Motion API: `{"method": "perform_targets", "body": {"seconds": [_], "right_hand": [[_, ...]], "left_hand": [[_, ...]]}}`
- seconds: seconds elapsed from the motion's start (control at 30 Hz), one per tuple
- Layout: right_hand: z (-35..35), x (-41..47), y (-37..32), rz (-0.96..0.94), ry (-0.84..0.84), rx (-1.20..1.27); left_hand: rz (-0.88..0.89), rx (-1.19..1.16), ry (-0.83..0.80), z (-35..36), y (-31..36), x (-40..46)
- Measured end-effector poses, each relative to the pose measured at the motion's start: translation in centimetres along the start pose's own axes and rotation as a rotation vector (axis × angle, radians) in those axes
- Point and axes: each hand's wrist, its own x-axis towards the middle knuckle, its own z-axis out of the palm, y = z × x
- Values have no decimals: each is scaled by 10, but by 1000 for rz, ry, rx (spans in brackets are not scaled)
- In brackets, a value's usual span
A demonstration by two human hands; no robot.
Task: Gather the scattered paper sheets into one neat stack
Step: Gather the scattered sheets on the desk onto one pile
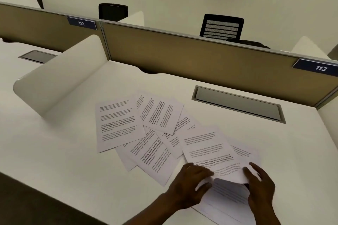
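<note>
Several printed paper sheets lie fanned and overlapping on the white desk (73,160). A far-left sheet (118,124) lies flat, another sheet (159,113) is angled behind it, and a long sheet (153,157) points toward me. Near the front edge, my left hand (190,186) and my right hand (259,188) both grip the near edge of one printed sheet (210,153), which is lifted off the desk. Beneath it lies a small pile of sheets (225,201), partly hidden by my hands.
A curved white side divider (60,80) stands at the left. A tan partition (201,60) with labels 112 and 113 closes the back. A grey cable flap (237,104) is set into the desk at back right. Black chairs (222,26) stand beyond the partition.
</note>
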Motion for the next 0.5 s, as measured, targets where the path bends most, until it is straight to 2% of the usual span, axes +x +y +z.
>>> {"method": "perform_targets", "body": {"seconds": [0.2, 0.3, 0.4, 0.5], "right_hand": [[-19, -19, 10, -148, 227, -239], [-30, -27, 15, -253, 330, -422], [-40, -34, 24, -265, 358, -659], [-49, -40, 34, -327, 368, -878]], "left_hand": [[82, 57, -50, 13, -16, 1], [104, 81, -174, 19, -21, 0], [132, 58, -337, 16, -25, -1], [56, -2, -303, 9, -36, -3]]}}
